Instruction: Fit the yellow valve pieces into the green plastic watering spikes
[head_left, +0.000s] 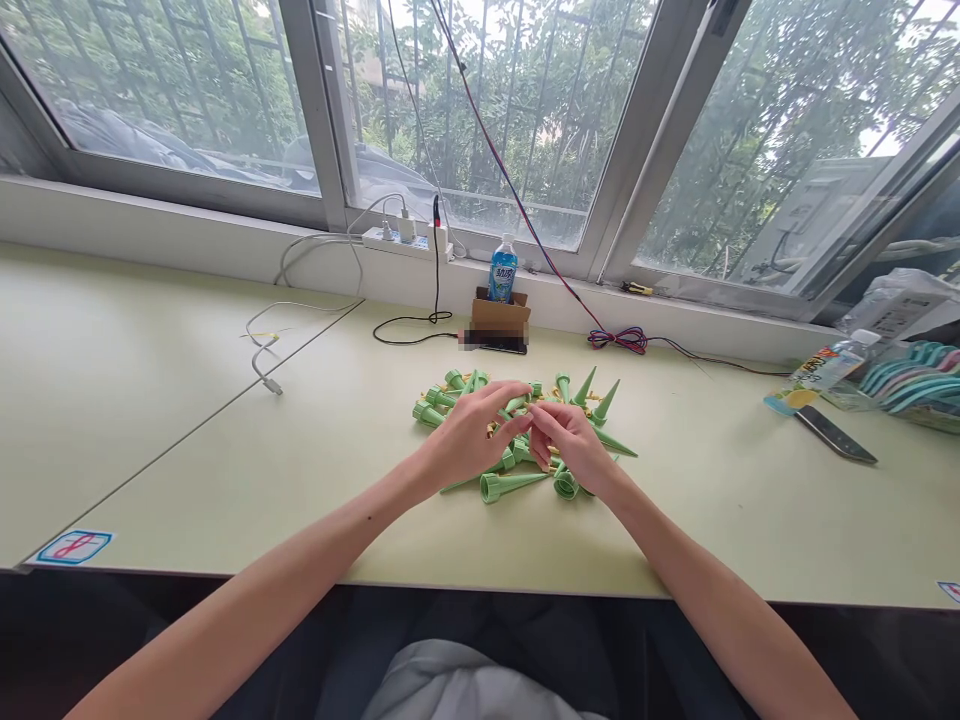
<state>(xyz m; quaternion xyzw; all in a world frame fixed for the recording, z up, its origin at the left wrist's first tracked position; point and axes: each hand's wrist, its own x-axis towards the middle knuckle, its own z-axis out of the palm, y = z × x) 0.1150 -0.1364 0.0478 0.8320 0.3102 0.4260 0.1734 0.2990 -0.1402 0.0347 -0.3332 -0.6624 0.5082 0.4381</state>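
Note:
Both of my hands meet above a pile of green plastic watering spikes point(510, 486) with ribbed caps and pointed tips. My left hand point(480, 430) is closed on a green spike point(517, 403), its thumb and fingers pinching it. The fingertips of my right hand point(568, 437) are pinched together against the same spike's end; whatever small piece sits between them is hidden. Several more spikes, such as one pointing up point(606, 402), lie around the hands. Small yellow-brown bits show among the pile.
Behind the pile, a blue bottle point(502, 270) stands in a small cardboard box point(500, 314) by a phone. A power strip point(405, 241) rests on the sill. Cables lie on the table point(225, 480). At right are a bottle point(829, 362), a dark phone point(835, 434) and teal-pink hangers point(915, 378).

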